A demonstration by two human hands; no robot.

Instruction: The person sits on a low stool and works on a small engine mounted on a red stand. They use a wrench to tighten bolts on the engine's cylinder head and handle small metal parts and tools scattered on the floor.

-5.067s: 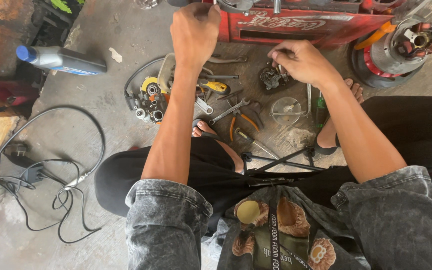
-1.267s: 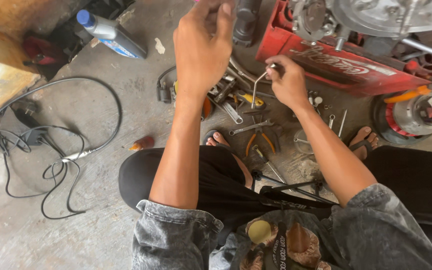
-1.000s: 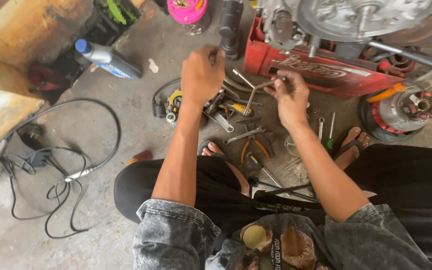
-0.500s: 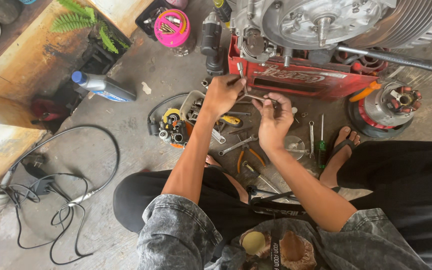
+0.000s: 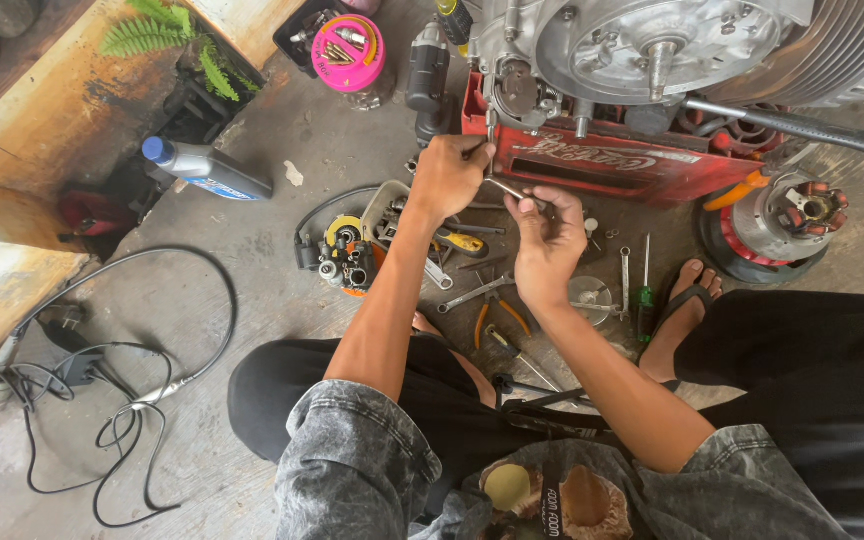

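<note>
Seated on the concrete floor point(image 5: 252, 200), both forearms stretched forward and converging in front of a red crate point(image 5: 632, 165) that carries a grey engine point(image 5: 652, 50).

Left hand point(image 5: 449, 178): arm extended from the bent left knee, wrist straight, back of the hand up, fingers clenched around a thin metal rod point(image 5: 508, 188) at its upper end, close to the engine's lower left edge. Knuckles just beside the crate's front wall.

Right hand point(image 5: 549, 240): forearm angled up from the lower right, wrist slightly bent, thumb and first fingers pinching the same thin rod at its lower end; remaining fingers curled loosely toward the palm. Rod slanting between the two hands, above the scattered tools.

Below the hands on the floor: orange-handled pliers point(image 5: 497, 318), a wrench point(image 5: 472, 295), a green-handled screwdriver point(image 5: 644, 295), a yellow-handled tool point(image 5: 462, 241), and a cluster of small parts with a black cable point(image 5: 342, 250). A sandalled foot point(image 5: 687, 300) right of the tools. Further off: a round stator-like part point(image 5: 777, 225) at right, a blue-capped bottle point(image 5: 207, 168) at left, a pink-lidded jar point(image 5: 349, 52) above, and coiled black cables point(image 5: 102, 400) at lower left.
</note>
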